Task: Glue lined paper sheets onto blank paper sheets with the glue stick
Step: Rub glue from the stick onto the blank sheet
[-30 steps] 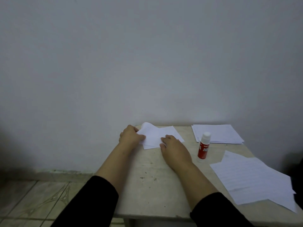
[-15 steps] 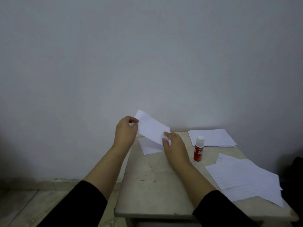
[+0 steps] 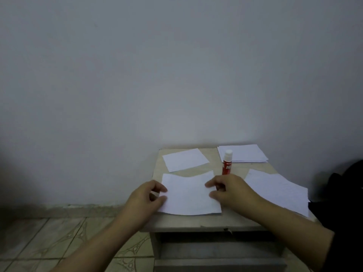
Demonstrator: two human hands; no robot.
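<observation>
Black sleeve edge point(image 3: 332, 250) at the lower right, bare forearms reaching up from the bottom of the view toward a small table. Pale, worn stone-like tabletop point(image 3: 196, 222), chipped along the near edge, over a grey cabinet front point(image 3: 216, 250) with an open recess below. On the near part of the top, a white sheet of paper point(image 3: 188, 195), slightly bowed, near edge close to the table's front. At its left edge, the left hand point(image 3: 146, 197), thumb and curled fingers pinching the sheet's margin, partly past the table's left side. At its right edge, the right hand point(image 3: 229, 190), fingers curled, fingertips on the paper's right margin and thumb low at the edge; pinching or merely pressing there, cannot tell. Lined or blank on this sheet, cannot tell. To the right, loosely overlapped sheets point(image 3: 279, 189) with faint ruling, spread toward the table's right edge. Just beyond the right hand, upright, a red glue stick point(image 3: 227, 162) with a white cap on, base hidden by the knuckles. Farther back on the left, a single white sheet point(image 3: 185, 159) lying flat and skewed. At the far right corner, a neat stack of white sheets point(image 3: 244, 153) against the wall. Behind, a plain grey wall point(image 3: 157, 75); at left below, patterned floor tiles point(image 3: 49, 238); at the right edge, a dark shape point(image 3: 345, 185), unclear.
</observation>
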